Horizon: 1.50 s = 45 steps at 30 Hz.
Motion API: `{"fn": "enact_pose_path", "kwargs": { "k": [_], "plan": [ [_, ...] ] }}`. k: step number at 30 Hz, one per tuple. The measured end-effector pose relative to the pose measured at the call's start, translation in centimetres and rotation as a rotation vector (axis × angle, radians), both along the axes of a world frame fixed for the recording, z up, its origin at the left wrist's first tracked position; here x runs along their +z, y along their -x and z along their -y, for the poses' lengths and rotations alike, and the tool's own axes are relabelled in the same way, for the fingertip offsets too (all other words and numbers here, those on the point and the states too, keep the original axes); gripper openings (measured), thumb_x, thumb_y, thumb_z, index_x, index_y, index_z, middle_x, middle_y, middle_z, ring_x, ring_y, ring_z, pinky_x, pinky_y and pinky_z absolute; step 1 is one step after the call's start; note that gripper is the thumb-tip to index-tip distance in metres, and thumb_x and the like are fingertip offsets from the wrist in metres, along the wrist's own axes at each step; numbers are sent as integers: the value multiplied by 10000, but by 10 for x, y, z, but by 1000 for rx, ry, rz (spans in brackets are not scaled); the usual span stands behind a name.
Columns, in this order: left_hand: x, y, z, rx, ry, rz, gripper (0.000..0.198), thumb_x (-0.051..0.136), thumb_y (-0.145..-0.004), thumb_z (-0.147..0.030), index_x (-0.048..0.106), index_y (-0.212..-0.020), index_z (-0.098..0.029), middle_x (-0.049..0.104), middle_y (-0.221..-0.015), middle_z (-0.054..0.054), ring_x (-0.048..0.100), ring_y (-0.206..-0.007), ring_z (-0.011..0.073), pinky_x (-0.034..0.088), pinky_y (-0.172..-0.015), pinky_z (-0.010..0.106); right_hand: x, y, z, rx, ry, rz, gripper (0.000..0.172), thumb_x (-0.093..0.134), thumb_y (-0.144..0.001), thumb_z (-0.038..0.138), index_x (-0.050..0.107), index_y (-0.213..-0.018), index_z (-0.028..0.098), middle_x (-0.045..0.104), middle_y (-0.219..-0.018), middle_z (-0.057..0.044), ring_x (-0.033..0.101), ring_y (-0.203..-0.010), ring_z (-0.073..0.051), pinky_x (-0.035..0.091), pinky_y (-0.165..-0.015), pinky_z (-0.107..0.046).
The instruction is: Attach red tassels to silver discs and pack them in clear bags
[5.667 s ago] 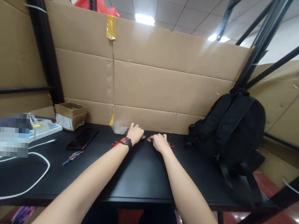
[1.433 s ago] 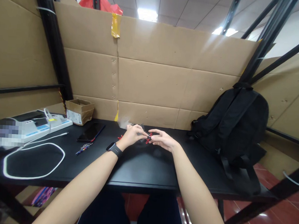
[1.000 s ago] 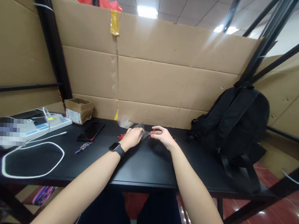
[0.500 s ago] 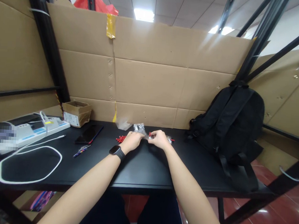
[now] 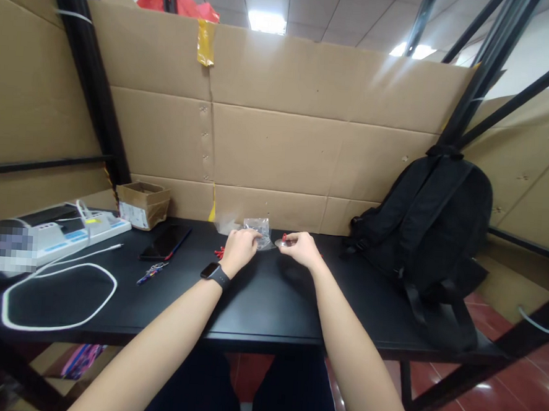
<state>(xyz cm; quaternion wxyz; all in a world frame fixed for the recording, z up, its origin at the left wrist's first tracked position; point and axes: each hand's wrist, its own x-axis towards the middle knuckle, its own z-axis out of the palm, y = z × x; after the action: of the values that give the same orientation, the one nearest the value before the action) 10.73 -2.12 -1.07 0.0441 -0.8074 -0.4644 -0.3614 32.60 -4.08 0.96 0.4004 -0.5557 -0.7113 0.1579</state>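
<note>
My left hand (image 5: 239,248), with a dark watch (image 5: 214,275) on its wrist, has its fingers closed on a crumpled clear plastic bag (image 5: 264,237) at the back of the black table. To the right, my right hand (image 5: 303,249) pinches a small clear plastic packet (image 5: 279,243) with a small red piece (image 5: 284,236) showing at the fingertips. The two hands are a short way apart. Several thin red pieces (image 5: 219,252) lie beside my left hand, partly hidden by it. A bit of red shows behind my right wrist; its shape is hidden.
Left on the black table (image 5: 267,317) are a phone (image 5: 166,242), a small bundle on a ring (image 5: 152,273), a white cable (image 5: 57,327), a power strip (image 5: 84,231) and an open cardboard box (image 5: 144,204). A black backpack (image 5: 441,222) stands right. Cardboard (image 5: 278,137) walls the back.
My hands have moved apart a little, the right one shifting right with the packet. More of the clear bag shows beside my left fingers. The view has shifted slightly.
</note>
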Motion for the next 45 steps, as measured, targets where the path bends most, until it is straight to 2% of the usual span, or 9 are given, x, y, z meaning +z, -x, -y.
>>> {"fn": "enact_pose_path", "kwargs": {
  "k": [4, 8, 12, 15, 23, 28, 35, 39, 45],
  "plan": [
    [1, 1, 5, -101, 31, 88, 333, 585, -792, -110, 739, -1063, -228, 749, -1088, 45, 680, -990, 211, 487, -935, 323, 17, 1, 20, 119, 30, -304, 325, 765, -652, 311, 776, -921, 129, 764, -877, -92, 703, -864, -237, 535, -787, -311],
    [-3, -13, 20, -363, 165, 34, 287, 621, -788, -145, 735, -1041, -218, 752, -1032, 44, 682, -879, 193, 511, -839, 291, 13, 13, 54, 226, 59, -546, 407, 815, -632, 313, 752, -992, 133, 757, -1028, -125, 708, -968, -279, 564, -862, -368],
    [-9, -30, 33, -514, 228, -7, 227, 625, -767, -110, 738, -950, -181, 748, -923, 55, 672, -824, 194, 500, -772, 278, -14, 16, 77, 18, 9, -505, 390, 799, -650, 318, 750, -1001, 154, 762, -1007, -118, 722, -933, -296, 580, -854, -390],
    [-14, -39, 38, -548, 225, -39, 205, 686, -740, -142, 741, -934, -177, 737, -902, 60, 662, -814, 201, 492, -755, 283, -26, 8, 91, -163, -27, -359, 351, 772, -662, 310, 757, -983, 168, 770, -942, -104, 729, -875, -290, 575, -829, -372],
    [-18, -47, 46, -595, 165, 5, 357, 557, -819, -65, 727, -1085, -232, 740, -1030, 40, 665, -945, 187, 496, -876, 295, -34, 3, 112, -185, -117, 27, 180, 679, -710, 273, 770, -850, 205, 753, -878, -66, 698, -759, -228, 536, -729, -301],
    [-15, -49, 48, -579, 122, 43, 393, 576, -787, -66, 713, -1122, -222, 723, -1093, 57, 652, -1014, 203, 501, -948, 332, -39, 5, 106, -290, -219, 31, 163, 673, -734, 278, 757, -850, 199, 720, -966, -101, 684, -831, -245, 550, -804, -343],
    [10, -31, 46, -557, 150, 154, 312, 551, -874, -172, 719, -1133, -222, 732, -1102, 59, 678, -942, 191, 524, -874, 317, -10, 4, 128, -273, -304, -160, 293, 711, -742, 324, 749, -1007, 205, 704, -1090, -105, 679, -856, -256, 566, -861, -392],
    [4, -30, 44, -667, 264, -56, 234, 650, -814, -186, 757, -1017, -234, 759, -953, 27, 691, -838, 179, 514, -801, 270, -6, -3, 142, -245, -291, -177, 297, 721, -735, 316, 744, -1014, 216, 701, -1093, -99, 674, -867, -262, 571, -848, -401],
    [-12, -43, 46, -693, 205, -138, 272, 641, -829, -160, 735, -1068, -252, 742, -1071, 36, 670, -1004, 205, 483, -919, 295, -21, -4, 136, -253, -210, -86, 236, 709, -724, 259, 714, -957, 224, 703, -1017, -91, 665, -863, -252, 559, -822, -374]
  ]
}}
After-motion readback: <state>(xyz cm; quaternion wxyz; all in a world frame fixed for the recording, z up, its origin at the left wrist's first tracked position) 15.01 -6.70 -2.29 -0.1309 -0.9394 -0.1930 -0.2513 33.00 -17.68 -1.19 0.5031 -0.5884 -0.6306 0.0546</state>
